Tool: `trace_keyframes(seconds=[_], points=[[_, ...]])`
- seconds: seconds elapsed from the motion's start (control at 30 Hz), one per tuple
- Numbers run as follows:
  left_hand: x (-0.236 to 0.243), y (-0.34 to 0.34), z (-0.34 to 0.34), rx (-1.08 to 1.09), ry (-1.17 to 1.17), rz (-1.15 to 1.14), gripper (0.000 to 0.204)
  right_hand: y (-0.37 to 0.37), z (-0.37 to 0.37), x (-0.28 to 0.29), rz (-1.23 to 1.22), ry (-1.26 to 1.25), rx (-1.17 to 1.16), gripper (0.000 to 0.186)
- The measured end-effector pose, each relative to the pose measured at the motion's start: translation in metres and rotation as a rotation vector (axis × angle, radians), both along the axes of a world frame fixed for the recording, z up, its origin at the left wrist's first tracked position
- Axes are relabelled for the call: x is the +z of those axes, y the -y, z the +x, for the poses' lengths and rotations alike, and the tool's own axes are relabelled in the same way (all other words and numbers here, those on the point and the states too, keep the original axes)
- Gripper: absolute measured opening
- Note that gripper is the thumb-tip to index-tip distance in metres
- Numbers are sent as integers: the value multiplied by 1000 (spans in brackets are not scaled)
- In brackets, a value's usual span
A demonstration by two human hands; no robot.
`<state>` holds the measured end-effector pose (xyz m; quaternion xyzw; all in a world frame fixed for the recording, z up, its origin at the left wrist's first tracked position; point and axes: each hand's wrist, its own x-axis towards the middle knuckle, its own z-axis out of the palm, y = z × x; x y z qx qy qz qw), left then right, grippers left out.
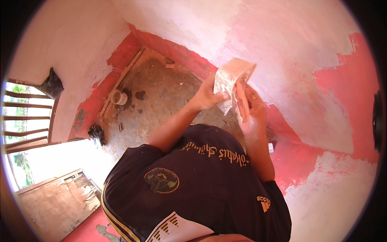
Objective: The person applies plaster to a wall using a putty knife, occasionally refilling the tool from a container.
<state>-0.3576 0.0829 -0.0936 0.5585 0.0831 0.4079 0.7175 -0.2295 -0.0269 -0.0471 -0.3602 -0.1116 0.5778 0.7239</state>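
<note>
Both my hands are raised in front of my chest, near the wall. My left hand [207, 96] is closed round a white, putty-smeared box-shaped thing [225, 82] with a pale tan upper face; its exact kind does not show. The thumb presses on its smeared side. My right hand [254, 109] is closed on a flat reddish-brown piece [242, 101], which slants down close against the smeared side. Whether the two pieces touch or are joined, I cannot tell. White smears show on my right hand and wrist.
Pink and whitish, patchily coated walls [278, 52] meet around a stained floor [161, 97]. A white bucket [119, 98] stands by the left wall, with a black plastic bag [96, 134] nearer me. At far left are a barred window [28, 111] and a worn wooden board [56, 205].
</note>
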Motion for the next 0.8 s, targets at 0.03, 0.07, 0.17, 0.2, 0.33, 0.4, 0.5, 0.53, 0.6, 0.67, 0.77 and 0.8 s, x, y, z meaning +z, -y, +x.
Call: trace_keyframes(seconds=[0.03, 0.07, 0.17, 0.2, 0.33, 0.4, 0.5, 0.53, 0.6, 0.67, 0.77, 0.8], points=[[-3, 1, 1, 24, 56, -76, 83, -2, 6, 9, -26, 53, -16, 35], [-9, -1, -1, 21, 54, -73, 83, -3, 10, 15, -52, 106, -33, 35], [-28, -7, -11, 71, 71, -10, 86, 4, 15, 21, -31, 150, -60, 35], [-27, -9, -12, 65, 114, -57, 88, 6, 17, 20, -33, 155, -83, 35], [-37, -16, -11, 101, 156, -161, 93, 15, 16, 18, -18, -20, -99, 37], [-43, -13, -9, 81, 174, -246, 92, 23, 14, 24, 62, -138, -164, 40], [-66, -12, -4, 3, 59, -259, 101, 42, 41, 10, 102, 2, -195, 39], [-73, -11, -1, 7, 46, -342, 100, 48, 47, 19, 10, 42, -288, 36], [-73, -8, 10, -43, 38, -414, 100, 60, 72, 21, -36, 126, -403, 34], [-67, -10, 13, -101, 6, -628, 99, 69, 89, 18, -94, 196, -520, 33], [-78, -12, 27, -147, 1, -648, 96, 81, 131, 9, -59, 226, -736, 31], [-87, -16, 32, -172, 8, -651, 95, 87, 148, 2, -30, 212, -788, 29]])
